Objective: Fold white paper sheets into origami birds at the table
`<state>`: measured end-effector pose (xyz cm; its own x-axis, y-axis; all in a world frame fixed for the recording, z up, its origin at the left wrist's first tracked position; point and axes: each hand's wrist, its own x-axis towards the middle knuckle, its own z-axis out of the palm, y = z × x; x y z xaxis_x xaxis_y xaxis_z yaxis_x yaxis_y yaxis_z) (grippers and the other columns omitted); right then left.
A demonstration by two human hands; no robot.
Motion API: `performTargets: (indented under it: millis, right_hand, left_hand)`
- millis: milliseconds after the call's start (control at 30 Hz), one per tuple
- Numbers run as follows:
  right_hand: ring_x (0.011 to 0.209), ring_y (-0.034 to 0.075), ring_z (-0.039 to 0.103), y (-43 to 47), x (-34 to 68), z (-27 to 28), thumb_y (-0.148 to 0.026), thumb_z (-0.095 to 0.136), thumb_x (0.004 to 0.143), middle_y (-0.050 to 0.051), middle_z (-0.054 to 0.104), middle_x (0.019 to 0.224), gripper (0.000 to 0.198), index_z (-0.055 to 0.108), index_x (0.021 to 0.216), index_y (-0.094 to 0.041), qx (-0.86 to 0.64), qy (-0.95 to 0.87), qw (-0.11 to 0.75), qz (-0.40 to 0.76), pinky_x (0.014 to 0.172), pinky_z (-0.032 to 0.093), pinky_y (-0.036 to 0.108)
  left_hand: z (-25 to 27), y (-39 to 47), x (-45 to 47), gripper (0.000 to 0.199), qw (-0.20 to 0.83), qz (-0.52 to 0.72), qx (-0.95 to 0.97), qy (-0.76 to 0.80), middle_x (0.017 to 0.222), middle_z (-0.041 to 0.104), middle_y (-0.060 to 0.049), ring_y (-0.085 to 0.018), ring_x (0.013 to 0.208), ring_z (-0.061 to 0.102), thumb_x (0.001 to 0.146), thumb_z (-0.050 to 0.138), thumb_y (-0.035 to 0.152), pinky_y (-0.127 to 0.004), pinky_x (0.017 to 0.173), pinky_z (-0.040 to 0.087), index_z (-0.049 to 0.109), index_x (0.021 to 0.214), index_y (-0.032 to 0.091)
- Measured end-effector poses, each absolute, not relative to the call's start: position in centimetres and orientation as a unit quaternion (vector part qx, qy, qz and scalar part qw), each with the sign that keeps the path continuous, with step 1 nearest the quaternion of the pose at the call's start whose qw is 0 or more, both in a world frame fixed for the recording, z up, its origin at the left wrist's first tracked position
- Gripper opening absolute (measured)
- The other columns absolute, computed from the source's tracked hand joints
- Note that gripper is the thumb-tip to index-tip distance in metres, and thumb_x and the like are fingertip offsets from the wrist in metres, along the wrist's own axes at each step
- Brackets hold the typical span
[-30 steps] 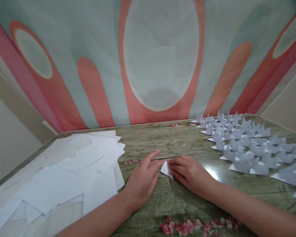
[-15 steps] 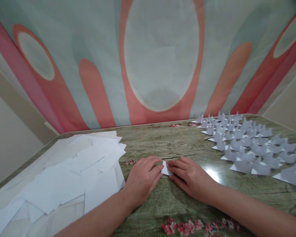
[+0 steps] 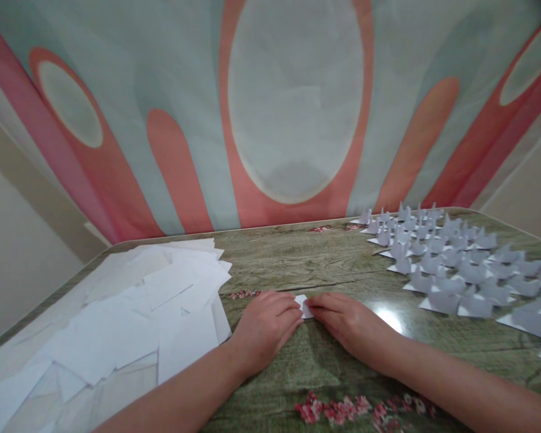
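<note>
A small piece of folded white paper [image 3: 304,307] lies at the middle of the table, between my two hands. My left hand [image 3: 268,325] has its fingers closed together on the paper's left edge. From the other side, my right hand [image 3: 342,322] pinches the right edge with thumb and fingers. Most of the paper is hidden under the fingertips; only a pale strip shows between them, so its exact folded shape cannot be made out.
A spread pile of white paper sheets [image 3: 180,300] covers the left of the table [image 3: 288,258]. Rows of folded white paper birds [image 3: 475,273] stand on the right. A patterned backdrop [image 3: 297,108] hangs behind the table's far edge.
My fingers have drawn closer together over the folded paper, and less of it shows. The left hand has shifted slightly right. Paper pile and birds stay in place.
</note>
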<state>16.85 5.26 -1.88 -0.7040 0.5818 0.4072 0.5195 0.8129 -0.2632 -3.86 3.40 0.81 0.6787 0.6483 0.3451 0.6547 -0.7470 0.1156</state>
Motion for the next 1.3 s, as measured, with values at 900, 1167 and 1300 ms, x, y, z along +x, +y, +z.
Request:
performTargets:
  millis: [900, 1167, 1300]
  right_hand:
    - [0.082, 0.014, 0.057, 6.2, 16.7, -0.4, -0.015, 0.057, 0.079, 0.004, 0.062, 0.088, 0.015, 0.071, 0.075, -0.019, -0.352, -0.832, 0.301, 0.307, 0.074, 0.045, 0.026]
    - [0.082, 0.014, 0.058, 7.1, 16.8, -0.7, -0.013, 0.063, 0.074, 0.002, 0.062, 0.087, 0.013, 0.072, 0.077, -0.021, -0.362, -0.808, 0.304, 0.352, 0.074, 0.044, 0.026]
    - [0.083, 0.014, 0.058, 7.3, 17.0, -0.6, -0.014, 0.064, 0.074, 0.002, 0.061, 0.088, 0.012, 0.072, 0.078, -0.021, -0.355, -0.811, 0.296, 0.359, 0.076, 0.044, 0.026]
  left_hand:
    - [1.0, 3.7, -3.4, 0.011, -0.23, -0.263, -0.841, -0.412, 0.092, 0.059, -0.004, -0.014, 0.086, 0.055, 0.087, 0.05, 0.019, -0.025, 0.078, 0.041, 0.061, 0.087, 0.018]
    - [1.0, 3.7, -3.3, 0.013, -0.192, -0.232, -0.859, -0.414, 0.094, 0.058, -0.003, -0.015, 0.086, 0.054, 0.088, 0.049, 0.023, -0.027, 0.077, 0.041, 0.061, 0.09, 0.021]
    - [1.0, 3.6, -3.2, 0.015, -0.168, -0.218, -0.867, -0.416, 0.094, 0.059, -0.003, -0.016, 0.086, 0.055, 0.089, 0.047, 0.025, -0.028, 0.078, 0.041, 0.062, 0.09, 0.021]
